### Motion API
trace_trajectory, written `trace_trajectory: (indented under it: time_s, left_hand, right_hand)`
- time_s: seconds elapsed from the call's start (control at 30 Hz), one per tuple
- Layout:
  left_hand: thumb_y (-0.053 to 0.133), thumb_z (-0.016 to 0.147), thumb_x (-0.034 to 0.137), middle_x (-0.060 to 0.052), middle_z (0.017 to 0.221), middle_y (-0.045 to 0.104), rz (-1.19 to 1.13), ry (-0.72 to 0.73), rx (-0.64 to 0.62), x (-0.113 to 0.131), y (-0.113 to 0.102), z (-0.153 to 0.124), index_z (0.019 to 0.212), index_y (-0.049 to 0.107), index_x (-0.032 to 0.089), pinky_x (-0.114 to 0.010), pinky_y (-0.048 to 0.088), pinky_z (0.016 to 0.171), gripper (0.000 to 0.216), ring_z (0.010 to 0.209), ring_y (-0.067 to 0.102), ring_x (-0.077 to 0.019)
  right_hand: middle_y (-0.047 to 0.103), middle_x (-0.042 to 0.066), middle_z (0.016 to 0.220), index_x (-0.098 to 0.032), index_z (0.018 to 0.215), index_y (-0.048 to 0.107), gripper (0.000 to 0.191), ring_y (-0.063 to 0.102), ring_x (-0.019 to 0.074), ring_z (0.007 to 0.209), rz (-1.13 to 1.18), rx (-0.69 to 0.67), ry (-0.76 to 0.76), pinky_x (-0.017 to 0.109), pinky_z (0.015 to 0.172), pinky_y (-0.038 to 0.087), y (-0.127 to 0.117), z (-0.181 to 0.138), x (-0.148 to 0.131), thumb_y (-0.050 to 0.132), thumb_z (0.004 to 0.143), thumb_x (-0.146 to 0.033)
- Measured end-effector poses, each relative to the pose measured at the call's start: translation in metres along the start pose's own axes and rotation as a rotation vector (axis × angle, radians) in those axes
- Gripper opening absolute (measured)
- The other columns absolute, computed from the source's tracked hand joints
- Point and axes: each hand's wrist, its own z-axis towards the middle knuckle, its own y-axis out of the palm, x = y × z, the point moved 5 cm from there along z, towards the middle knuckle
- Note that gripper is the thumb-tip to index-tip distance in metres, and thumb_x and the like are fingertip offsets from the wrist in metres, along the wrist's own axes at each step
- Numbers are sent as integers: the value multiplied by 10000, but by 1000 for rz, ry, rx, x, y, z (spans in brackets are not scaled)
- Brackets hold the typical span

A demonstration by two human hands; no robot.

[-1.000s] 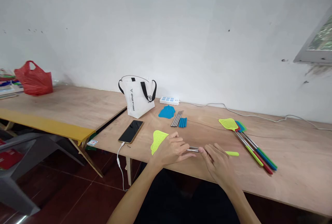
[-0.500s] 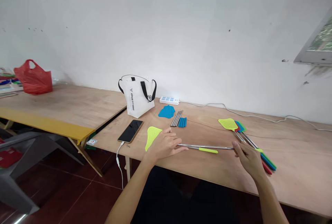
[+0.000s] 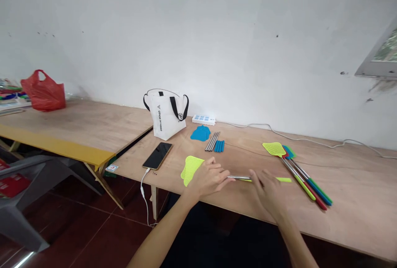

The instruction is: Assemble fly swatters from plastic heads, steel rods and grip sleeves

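A yellow-green fly swatter with a metal rod lies sideways between my hands, low over the table's front part. My left hand is closed around the rod close to the swatter heads; the perforated yellow-green head shows beyond it, its outline looking like two overlapping heads. My right hand, blurred, grips the rod farther right. Past its fingers sticks out a yellow-green handle. Under the rod a bit of yellow-green shows, seemingly another swatter's handle, mostly covered by my right hand.
Finished-looking fly swatters in several colours lie at right. Behind my hands are blue swatter heads, metal tubes and blue handles. A charging phone, white bag and power strip stand around; a red bag is far left.
My right hand has moved left along with the handle, towards my left hand. The bare rod between them has become shorter. The view has shifted slightly.
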Motion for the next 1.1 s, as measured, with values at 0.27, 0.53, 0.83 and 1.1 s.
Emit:
trace_trajectory:
  time_s: [0.27, 0.53, 0.83, 1.1]
  left_hand:
    - [447, 1069, 478, 25, 587, 586, -127, -40, -82, -7, 20, -4, 699, 580, 180, -324, 332, 716, 493, 611, 496, -130]
    - [697, 939, 423, -32, 1087, 662, -224, -339, -134, -66, 32, -26, 790, 682, 215, -486, 274, 1144, 256, 1134, 570, -228]
    - [572, 960, 235, -73, 1175, 612, -397, -574, -417, -92, 67, -56, 923, 637, 214, -479, 447, 1073, 78, 1214, 563, -282]
    - [531, 1001, 347, -38, 1285, 623, -481, -497, -484, -84, 68, -60, 1124, 651, 275, -433, 377, 1139, 187, 1260, 557, -244]
  right_hand:
    - [647, 12, 735, -242, 789, 577, 395, 580, 174, 728, 82, -114, -77, 282, 642, 373, 11, -3, -39, 356, 1083, -386]
    - [734, 34, 1027, -309, 1060, 679, 303, 676, 235, 933, 149, -215, 100, 338, 731, 507, 38, -13, 33, 458, 1026, -515]
    - [686, 61, 1044, -335, 1265, 687, 497, 601, 238, 951, 140, -181, 112, 418, 863, 509, 73, -26, 80, 347, 956, -144]
    - [671, 24, 1280, -392, 1422, 569, 754, 584, 235, 1129, 14, -250, 9, 437, 961, 467, 75, -28, 73, 367, 818, 13]
